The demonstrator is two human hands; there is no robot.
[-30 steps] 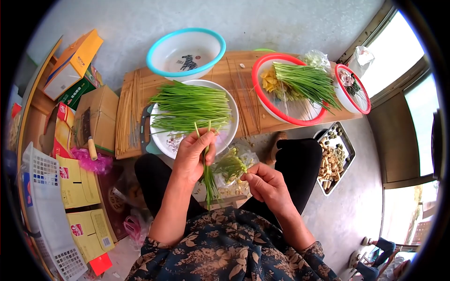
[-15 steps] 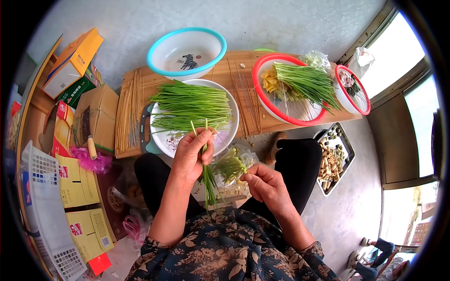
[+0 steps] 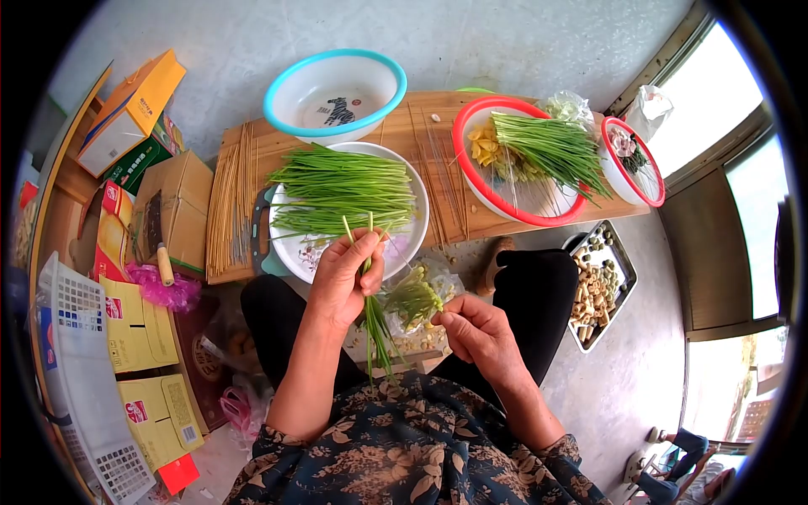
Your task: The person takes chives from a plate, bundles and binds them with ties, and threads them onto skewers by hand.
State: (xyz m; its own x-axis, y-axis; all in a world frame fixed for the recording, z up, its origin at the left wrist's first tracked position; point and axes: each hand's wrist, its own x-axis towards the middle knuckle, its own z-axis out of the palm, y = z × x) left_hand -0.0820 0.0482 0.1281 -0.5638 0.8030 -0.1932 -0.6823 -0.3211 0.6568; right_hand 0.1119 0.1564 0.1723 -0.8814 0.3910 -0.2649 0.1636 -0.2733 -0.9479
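Observation:
My left hand [image 3: 343,282] is closed around a few garlic chives [image 3: 375,332], their pale ends poking up past the thumb and the green leaves hanging below the palm. To its right, my right hand [image 3: 478,333] makes a pinch, its fingertips right at the edge of a green bunch of cut stalks [image 3: 412,301] between the hands. What that pinch holds is too small to make out. Beyond my left hand, a white basin [image 3: 422,220] bears a thick layer of garlic chives [image 3: 345,189].
Bamboo skewers [image 3: 231,206] lie on the wooden table [image 3: 438,126]. A blue-rimmed basin [image 3: 335,59] stands behind; a red-rimmed basin [image 3: 468,172] holds more chives. A tray [image 3: 627,273] of food pieces sits on the floor at right. Boxes and a knife [image 3: 160,248] are at left.

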